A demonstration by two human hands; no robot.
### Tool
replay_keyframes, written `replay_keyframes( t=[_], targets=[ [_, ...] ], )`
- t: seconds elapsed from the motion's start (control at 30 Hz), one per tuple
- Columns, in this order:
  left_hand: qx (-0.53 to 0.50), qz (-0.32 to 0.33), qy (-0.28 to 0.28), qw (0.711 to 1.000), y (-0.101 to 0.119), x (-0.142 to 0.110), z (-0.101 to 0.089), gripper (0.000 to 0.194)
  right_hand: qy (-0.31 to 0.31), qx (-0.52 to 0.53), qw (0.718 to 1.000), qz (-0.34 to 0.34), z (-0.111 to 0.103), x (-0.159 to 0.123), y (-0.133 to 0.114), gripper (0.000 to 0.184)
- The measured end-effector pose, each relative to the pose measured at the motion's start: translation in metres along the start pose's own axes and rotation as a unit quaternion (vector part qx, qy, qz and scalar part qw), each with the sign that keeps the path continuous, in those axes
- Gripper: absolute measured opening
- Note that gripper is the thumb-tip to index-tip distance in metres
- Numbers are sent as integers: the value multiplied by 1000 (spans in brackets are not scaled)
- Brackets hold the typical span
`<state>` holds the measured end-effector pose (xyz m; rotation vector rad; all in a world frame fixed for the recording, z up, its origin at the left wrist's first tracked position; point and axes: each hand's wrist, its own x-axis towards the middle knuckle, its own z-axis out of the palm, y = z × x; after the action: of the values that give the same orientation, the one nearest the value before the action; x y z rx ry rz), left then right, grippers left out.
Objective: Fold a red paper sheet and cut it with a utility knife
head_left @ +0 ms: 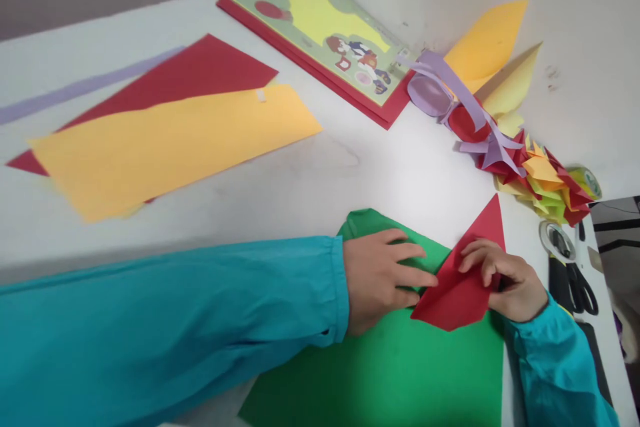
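A folded red paper (463, 280), pointed at its top, lies on a green sheet (390, 367) at the near right of the white table (310, 173). My left hand (383, 277), in a teal sleeve, lies flat with its fingers stretched out and pressing the red paper's left edge and the green sheet. My right hand (507, 277) curls its fingers over the red paper's right side, pinching a fold.
An orange sheet (165, 147) overlaps a dark red sheet (200, 70) at the left, with a purple strip (75, 90) behind. A craft book (320, 27) lies at the back. Purple, red and yellow paper scraps (500, 140), a tape roll (556, 240) and black scissors (575, 287) crowd the right.
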<state>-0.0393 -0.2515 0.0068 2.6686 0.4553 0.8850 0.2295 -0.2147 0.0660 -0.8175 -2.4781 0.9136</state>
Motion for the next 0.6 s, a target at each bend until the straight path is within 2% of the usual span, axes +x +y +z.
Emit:
replay_keyframes(
  t=[0.17,0.3,0.37,0.6],
  targets=[
    [9,18,17,1000,4,0,4,14,-6,-24,1000,-2,1,-1,2,32],
    [-25,29,0,999,2,-2,3,28,-5,-50,999,-1,2,-2,2,30],
    [-40,31,-21,999,0,-3,4,29,-4,-54,999,1,3,-2,1,30],
    [-58,7,-46,997,-3,-2,6,15,52,-119,991,36,11,-3,2,28]
  ],
)
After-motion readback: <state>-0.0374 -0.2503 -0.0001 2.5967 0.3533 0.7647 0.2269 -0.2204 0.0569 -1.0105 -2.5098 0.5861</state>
